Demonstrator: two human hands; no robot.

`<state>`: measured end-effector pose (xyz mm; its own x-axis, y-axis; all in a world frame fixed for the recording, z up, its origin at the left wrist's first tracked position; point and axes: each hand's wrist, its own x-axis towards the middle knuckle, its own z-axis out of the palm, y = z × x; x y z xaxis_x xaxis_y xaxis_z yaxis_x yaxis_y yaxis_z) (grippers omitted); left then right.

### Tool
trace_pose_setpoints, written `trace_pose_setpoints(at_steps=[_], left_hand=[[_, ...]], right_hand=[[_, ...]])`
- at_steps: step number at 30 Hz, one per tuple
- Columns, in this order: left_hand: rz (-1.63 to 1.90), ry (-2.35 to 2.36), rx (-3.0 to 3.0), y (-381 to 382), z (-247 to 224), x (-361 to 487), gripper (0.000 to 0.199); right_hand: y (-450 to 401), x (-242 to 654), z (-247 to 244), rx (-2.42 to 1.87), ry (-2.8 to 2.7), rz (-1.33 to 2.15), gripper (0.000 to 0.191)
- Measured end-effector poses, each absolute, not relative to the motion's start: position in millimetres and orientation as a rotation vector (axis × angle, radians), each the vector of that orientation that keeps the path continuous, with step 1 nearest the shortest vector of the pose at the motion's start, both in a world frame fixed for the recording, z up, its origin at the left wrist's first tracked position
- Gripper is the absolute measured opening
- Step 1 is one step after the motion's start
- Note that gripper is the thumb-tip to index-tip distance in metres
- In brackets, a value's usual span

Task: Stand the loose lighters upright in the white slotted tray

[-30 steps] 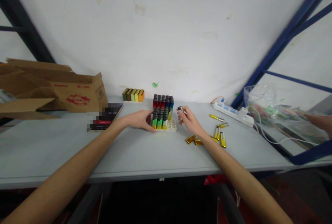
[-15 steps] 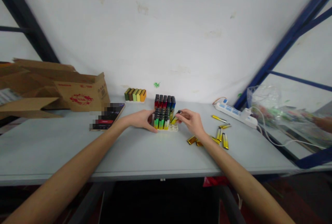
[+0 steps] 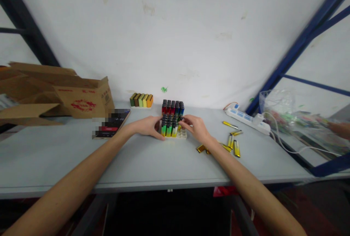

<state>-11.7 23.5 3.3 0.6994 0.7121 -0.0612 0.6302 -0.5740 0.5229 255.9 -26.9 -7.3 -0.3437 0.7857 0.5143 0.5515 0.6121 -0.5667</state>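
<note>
Upright lighters [image 3: 169, 130], green, yellow and white with dark tops, stand in a white tray [image 3: 182, 134] whose right front holes show bare. My left hand [image 3: 150, 126] is curled against the left side of this tray and its lighters. At the right side, my right hand [image 3: 194, 126] pinches the dark top of a yellow lighter [image 3: 179, 127], which stands low among the others over the tray. Behind them is a block of red and blue lighters [image 3: 172, 107]. Several gold lighters [image 3: 236, 148] lie loose to the right, some partly behind my right forearm.
An open cardboard box [image 3: 82, 99] and a phone [image 3: 115, 121] are at the left. Another lighter tray [image 3: 141, 100] stands by the wall. A white power strip [image 3: 247, 120] with cables lies right. Another person's hand [image 3: 339, 129] shows at the far right.
My right hand has moved slightly left, and its yellow lighter has gone from tilted at the tray's right side to close beside the standing lighters. My left hand stays at the tray.
</note>
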Motion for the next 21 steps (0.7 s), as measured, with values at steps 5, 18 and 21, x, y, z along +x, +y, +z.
trace_pose_setpoints(at_steps=[5,18,21], left_hand=[[0.219,1.037,2.379,22,5,-11,0.076],[0.206,1.046,2.389,24,1,-11,0.074],[0.221,1.034,2.392,26,-1,-12,0.075]], right_hand=[[-23,257,-10,-1.051,-2.033,0.355,0.031],[-11,261,-14,-1.090,-2.197,0.231,0.019],[-12,255,-20,-1.224,-2.173,0.231,0.015]])
